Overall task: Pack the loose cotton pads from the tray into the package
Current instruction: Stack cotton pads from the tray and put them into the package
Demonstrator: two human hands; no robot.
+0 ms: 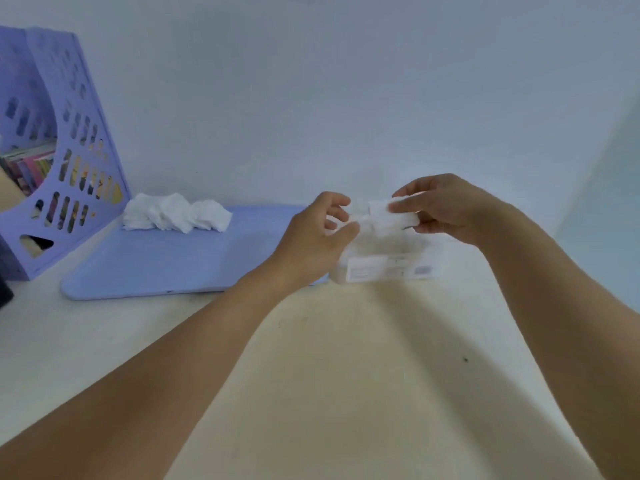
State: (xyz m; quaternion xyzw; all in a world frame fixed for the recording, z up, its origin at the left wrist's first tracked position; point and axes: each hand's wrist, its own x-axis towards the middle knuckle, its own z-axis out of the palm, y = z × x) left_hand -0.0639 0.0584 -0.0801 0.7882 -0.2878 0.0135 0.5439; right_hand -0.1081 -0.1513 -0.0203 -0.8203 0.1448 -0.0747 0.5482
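Observation:
A flat lilac tray [156, 265] lies on the table left of centre, with a heap of loose white cotton pads [175, 212] at its far left corner. The white package [384, 265] stands just right of the tray, its label facing me. My right hand [446, 207] pinches a small stack of cotton pads [389, 218] just above the package's top. My left hand [318, 233] is at the package's left top edge, thumb and fingers curled around its opening; the opening itself is hidden behind the pads and fingers.
A lilac perforated file holder [65, 161] with books stands at the far left against the pale wall. A dark object [5, 292] shows at the left edge. The cream table [346, 375] stretches toward me between my forearms.

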